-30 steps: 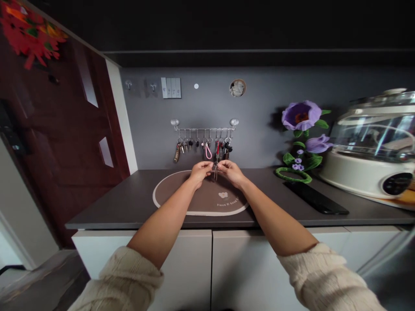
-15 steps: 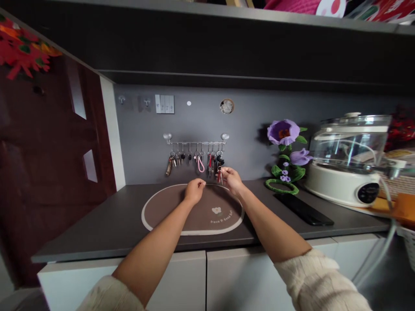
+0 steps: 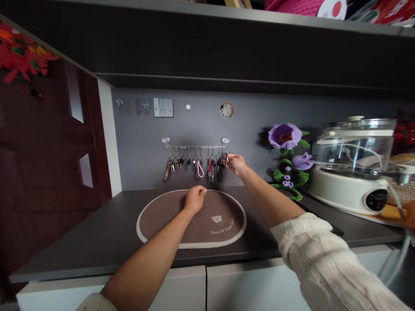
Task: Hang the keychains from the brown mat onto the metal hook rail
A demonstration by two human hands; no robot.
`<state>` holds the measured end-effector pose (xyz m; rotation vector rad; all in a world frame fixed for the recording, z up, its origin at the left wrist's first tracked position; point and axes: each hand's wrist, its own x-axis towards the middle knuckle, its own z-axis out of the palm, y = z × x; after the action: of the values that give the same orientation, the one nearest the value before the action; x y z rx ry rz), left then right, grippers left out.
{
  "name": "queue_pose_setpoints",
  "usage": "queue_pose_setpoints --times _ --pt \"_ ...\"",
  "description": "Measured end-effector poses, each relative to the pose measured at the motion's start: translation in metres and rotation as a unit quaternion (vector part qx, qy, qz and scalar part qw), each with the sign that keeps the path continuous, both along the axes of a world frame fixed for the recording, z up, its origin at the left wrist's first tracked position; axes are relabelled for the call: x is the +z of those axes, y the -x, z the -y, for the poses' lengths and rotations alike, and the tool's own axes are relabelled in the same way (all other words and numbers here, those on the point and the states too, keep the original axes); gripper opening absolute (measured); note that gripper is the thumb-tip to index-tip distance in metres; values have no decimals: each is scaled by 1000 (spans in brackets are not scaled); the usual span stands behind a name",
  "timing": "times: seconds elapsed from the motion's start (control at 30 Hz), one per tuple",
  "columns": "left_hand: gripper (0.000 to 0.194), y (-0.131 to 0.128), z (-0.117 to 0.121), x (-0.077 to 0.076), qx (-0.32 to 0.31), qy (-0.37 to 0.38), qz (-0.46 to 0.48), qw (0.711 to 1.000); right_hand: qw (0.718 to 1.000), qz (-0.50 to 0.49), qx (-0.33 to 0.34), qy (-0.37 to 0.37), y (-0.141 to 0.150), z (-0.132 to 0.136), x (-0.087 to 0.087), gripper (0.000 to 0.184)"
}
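Note:
My right hand (image 3: 237, 164) pinches a key ring (image 3: 226, 157) at the right end of the metal hook rail (image 3: 196, 147). Beneath the ring, keys hang partly against my fingers. Several bunches of keys dangle from the rail's hooks, among them one with a pink loop strap (image 3: 200, 169) and one with a brown tag (image 3: 167, 172). Lower down, my left hand (image 3: 195, 198) hovers over the brown oval mat (image 3: 168, 216), its fingers curled together. Whatever those fingertips hold, if anything, is too small to make out.
Purple flowers (image 3: 285, 136) with a green base stand to the right. A dark phone, mostly behind my right forearm, lies near the white appliance with a clear top (image 3: 346, 190). Overhead runs a dark shelf (image 3: 207, 52); a dark red door (image 3: 48, 172) is at the left.
My hands, together on the key ring at first, have parted. The right one carried the keys up to the rail's right end; the left stayed low over the mat. The view shifted too.

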<state>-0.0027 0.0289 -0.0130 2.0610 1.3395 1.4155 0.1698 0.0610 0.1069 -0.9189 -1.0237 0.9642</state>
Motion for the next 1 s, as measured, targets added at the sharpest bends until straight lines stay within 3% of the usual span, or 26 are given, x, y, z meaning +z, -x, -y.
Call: queue_pose_setpoints --times 0.33,0.6,1.0 --pt "17 -1 -3 -1 3 2 1 1000 1000 -2 -9 27 1 -25 5 17" --pt "17 0 -8 -3 7 8 9 1000 999 -22 22 23 -4 -40 -5 17" --pt "17 2 -11 -4 14 7 7 1000 999 39 -25 19 -14 -47 -27 13"
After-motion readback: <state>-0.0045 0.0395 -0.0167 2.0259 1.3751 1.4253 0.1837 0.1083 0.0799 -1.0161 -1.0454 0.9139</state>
